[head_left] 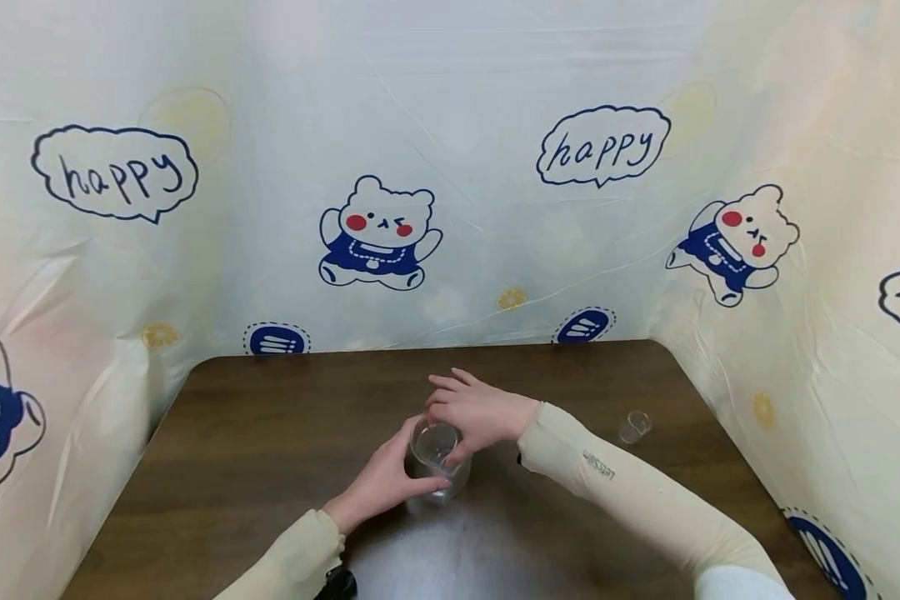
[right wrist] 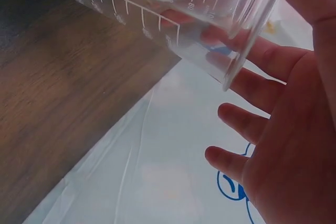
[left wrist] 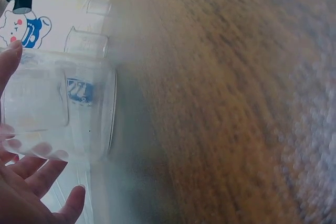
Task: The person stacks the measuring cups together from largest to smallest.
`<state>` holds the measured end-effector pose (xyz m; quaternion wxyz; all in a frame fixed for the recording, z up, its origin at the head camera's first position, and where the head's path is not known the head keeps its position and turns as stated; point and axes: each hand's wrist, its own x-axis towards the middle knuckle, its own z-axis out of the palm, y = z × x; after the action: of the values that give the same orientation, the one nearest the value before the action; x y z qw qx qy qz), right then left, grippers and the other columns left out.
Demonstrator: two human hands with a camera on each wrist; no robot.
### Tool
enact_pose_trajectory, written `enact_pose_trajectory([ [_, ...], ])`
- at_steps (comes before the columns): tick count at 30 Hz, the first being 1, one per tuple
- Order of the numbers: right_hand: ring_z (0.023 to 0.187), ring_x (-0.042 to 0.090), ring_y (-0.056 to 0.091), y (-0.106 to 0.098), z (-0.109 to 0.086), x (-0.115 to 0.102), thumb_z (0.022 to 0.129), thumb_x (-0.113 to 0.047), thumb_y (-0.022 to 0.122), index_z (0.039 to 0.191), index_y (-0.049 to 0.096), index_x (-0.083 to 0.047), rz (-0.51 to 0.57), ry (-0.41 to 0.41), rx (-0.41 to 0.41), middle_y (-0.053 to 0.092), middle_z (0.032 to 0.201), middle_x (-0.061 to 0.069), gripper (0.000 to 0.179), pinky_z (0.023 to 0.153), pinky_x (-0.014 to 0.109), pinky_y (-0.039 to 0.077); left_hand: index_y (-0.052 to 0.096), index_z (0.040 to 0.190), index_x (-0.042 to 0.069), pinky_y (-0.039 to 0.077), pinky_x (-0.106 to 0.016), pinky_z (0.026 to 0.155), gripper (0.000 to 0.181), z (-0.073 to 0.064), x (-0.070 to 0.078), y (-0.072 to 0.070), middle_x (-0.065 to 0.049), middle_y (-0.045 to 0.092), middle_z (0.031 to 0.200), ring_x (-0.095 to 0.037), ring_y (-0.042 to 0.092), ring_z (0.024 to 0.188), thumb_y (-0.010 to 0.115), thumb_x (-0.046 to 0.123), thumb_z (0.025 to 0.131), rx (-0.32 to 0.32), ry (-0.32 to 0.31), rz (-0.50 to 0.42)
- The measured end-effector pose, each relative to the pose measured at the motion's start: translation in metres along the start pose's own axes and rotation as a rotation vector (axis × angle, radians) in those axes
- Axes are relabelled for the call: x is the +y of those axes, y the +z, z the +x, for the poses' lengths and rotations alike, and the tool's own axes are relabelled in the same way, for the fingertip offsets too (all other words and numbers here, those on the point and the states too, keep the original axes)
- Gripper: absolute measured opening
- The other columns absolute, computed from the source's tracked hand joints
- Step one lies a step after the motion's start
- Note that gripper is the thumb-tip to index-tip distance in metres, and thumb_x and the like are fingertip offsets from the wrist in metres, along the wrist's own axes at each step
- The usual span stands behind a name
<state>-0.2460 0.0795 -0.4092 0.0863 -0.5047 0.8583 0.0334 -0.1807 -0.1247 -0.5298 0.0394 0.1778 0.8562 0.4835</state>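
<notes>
Two clear glass beakers, one inside the other, are between my hands near the middle of the table. My left hand (head_left: 386, 479) holds the larger beaker (left wrist: 102, 124) from the left side, thumb in front and fingers behind. Through its wall the smaller beaker (left wrist: 39, 98) shows, its bottom above the larger one's base. My right hand (head_left: 483, 412) reaches over the top and grips the smaller beaker by its rim, thumb on the near side. White measuring marks show on the glass (right wrist: 144, 17) in the right wrist view, where the ring and little fingers stick out loose.
Another small glass beaker (head_left: 635, 427) stands on the right part of the brown wooden table (head_left: 285, 442), behind my right forearm. A pale printed curtain (head_left: 495, 250) hangs along the back and both sides of the table.
</notes>
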Motion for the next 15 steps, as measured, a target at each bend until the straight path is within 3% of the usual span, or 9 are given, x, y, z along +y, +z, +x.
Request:
enact_pose_trajectory([
  [9,0.156,0.032,0.026,0.008,0.002,0.002,0.083,-0.05,0.087,0.129,0.069,-0.017,0.072,0.018,0.007,0.061,0.141,0.002,0.059,0.125,0.059,0.017,0.038,0.156,0.026,0.046,-0.053,0.107,0.096,0.002,0.001,-0.002,0.0,0.053,0.15,-0.022,0.056,0.132,0.09,0.05,0.079,-0.011,-0.003,0.005],
  [15,0.157,0.034,0.025,0.011,0.006,-0.001,0.08,-0.051,0.088,0.132,0.069,-0.018,0.011,0.037,-0.007,0.057,0.149,0.005,0.064,0.124,0.06,0.018,0.037,0.157,0.027,0.046,-0.052,0.108,0.098,0.001,0.003,-0.001,0.001,0.052,0.152,-0.022,0.055,0.133,0.09,0.051,0.079,-0.014,-0.008,0.007],
])
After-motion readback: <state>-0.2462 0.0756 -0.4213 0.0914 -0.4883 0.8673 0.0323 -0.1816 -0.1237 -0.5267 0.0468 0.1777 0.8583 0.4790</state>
